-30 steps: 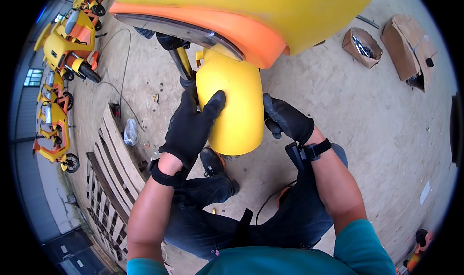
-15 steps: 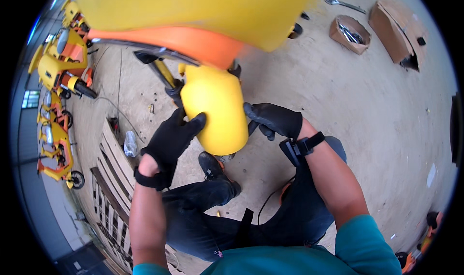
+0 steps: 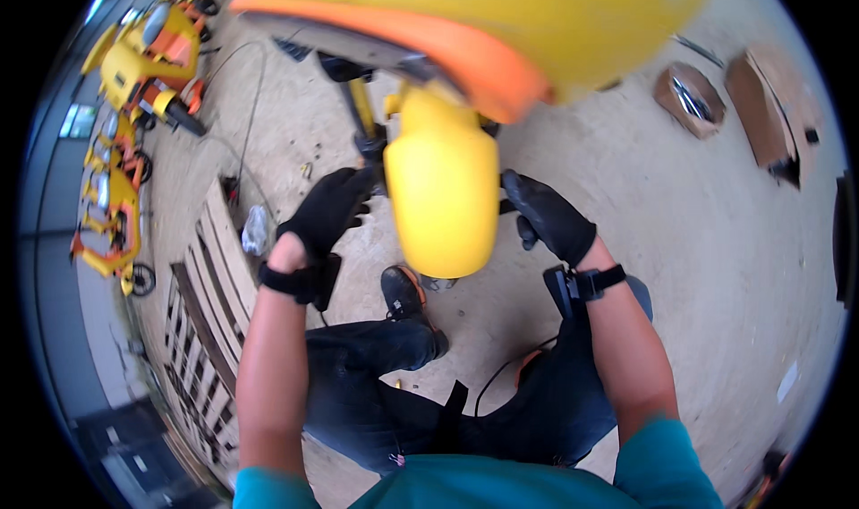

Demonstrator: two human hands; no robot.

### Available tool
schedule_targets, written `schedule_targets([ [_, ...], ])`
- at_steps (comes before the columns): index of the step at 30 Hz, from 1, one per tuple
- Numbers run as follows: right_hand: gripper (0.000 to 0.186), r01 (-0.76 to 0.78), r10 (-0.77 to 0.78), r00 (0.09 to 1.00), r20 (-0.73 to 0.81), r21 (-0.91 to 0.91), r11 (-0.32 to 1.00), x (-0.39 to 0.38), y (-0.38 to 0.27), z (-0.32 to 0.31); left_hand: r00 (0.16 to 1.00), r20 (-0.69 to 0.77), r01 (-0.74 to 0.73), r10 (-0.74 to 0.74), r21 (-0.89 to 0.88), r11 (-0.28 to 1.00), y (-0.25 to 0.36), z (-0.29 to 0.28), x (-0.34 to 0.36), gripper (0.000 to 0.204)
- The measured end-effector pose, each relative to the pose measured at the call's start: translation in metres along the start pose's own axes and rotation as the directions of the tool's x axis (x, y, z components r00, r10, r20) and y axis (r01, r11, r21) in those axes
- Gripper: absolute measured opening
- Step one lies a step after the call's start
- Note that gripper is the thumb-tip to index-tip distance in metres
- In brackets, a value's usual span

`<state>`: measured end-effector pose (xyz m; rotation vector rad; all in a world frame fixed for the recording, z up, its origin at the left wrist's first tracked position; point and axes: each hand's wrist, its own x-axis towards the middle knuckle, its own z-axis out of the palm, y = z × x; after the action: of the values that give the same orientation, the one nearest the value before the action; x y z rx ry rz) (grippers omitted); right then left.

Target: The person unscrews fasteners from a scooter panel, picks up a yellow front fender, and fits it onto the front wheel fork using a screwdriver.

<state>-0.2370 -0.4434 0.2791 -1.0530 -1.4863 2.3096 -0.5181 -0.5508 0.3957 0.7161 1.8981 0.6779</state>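
Observation:
A glossy yellow mudguard point(image 3: 440, 200) hangs under the blurred yellow-and-orange front body of a vehicle point(image 3: 492, 35), beside a black-and-yellow fork leg point(image 3: 365, 115). My left hand point(image 3: 335, 207), in a black glove, is at the mudguard’s left by the lower fork, fingers bent and apart, thumb off the yellow surface. My right hand point(image 3: 548, 216), also gloved, is beside the right edge, index finger near the rim and other fingers loosely bent apart. Whether its fingertips touch the edge is unclear. A shoe point(image 3: 404, 294) is below.
Several yellow-and-orange scooters point(image 3: 148, 66) stand at the left wall. A wooden pallet point(image 3: 210, 294), plastic bag point(image 3: 255, 229) and cable lie on the floor at left. A box of metal parts point(image 3: 689, 97), a torn carton point(image 3: 756, 115) and a metal tool point(image 3: 698, 51) lie at upper right.
My left thumb has come off the mudguard’s top, and that hand is now beside its left edge. My right hand stays at the right edge. The view has shifted slightly.

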Motion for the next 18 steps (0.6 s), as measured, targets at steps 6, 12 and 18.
schedule_targets([
  [6,0.059,0.042,-0.041,0.998,0.051,-0.020,0.999,0.001,0.002,0.006,0.950,0.264,0.211,-0.167,-0.150,0.966,-0.021,0.013,0.010,0.066],
  [12,0.064,0.003,-0.003,1.000,0.017,-0.038,0.999,0.001,0.002,0.005,0.945,0.326,0.042,0.033,-0.221,0.974,-0.007,0.028,-0.006,0.083],
  [18,0.076,0.004,0.000,0.998,0.068,-0.068,0.998,0.000,0.007,-0.002,0.930,0.363,0.068,0.057,-0.322,0.944,0.003,0.021,-0.018,0.070],
])
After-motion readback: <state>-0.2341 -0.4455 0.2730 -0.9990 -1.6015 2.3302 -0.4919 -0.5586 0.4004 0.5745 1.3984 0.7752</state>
